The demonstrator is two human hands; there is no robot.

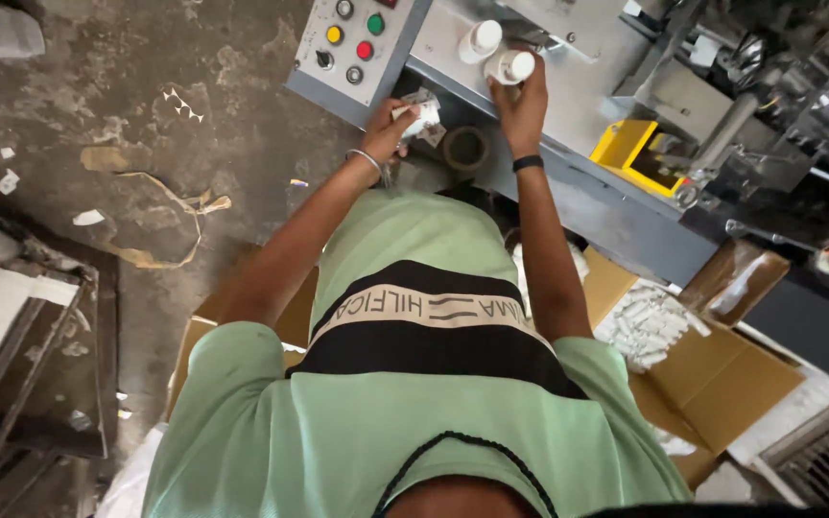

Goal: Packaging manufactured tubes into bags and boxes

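My left hand (388,132), a metal bangle on its wrist, is closed around a small white piece like a folded label (423,113) at the edge of a grey machine (578,58). My right hand (522,107), with a black band on the wrist, grips a small white bottle (510,65) on the machine's top. A second white bottle (480,40) stands just beside it, to the left. A brown tape roll (464,149) lies between my two hands. My green shirt fills the lower part of the view.
A control panel (347,43) with yellow, red and green buttons sits left of the bottles. A yellow part (637,152) and metal mechanisms lie to the right. An open cardboard box (712,384) with several white pieces stands at my right. Paper scraps litter the concrete floor (146,144).
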